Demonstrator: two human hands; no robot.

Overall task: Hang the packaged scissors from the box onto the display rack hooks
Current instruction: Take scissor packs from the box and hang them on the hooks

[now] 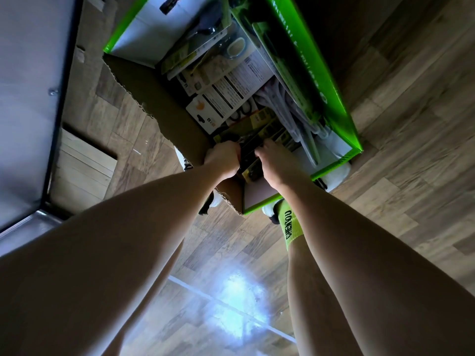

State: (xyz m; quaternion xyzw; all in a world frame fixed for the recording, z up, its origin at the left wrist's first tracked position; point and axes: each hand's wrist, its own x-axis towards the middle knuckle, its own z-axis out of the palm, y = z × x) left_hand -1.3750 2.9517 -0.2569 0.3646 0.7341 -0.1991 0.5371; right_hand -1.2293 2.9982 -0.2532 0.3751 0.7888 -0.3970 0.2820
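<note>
Green-edged box (pixel 341 119) on the wooden floor (pixel 401 140): both arms reached down, left hand (pixel 224 158) and right hand (pixel 273 163) gripping packaged scissors (pixel 250 156) at its near corner.

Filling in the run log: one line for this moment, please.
stage: picking from box | left hand: grips scissors pack | right hand: grips same pack | rack: not in view

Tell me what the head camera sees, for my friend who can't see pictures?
Both hands reach down into a green-edged cardboard box on a wooden floor: the left hand and right hand each grip a dark pack of scissors at the near end. More packaged goods fill the box beyond them.
</note>
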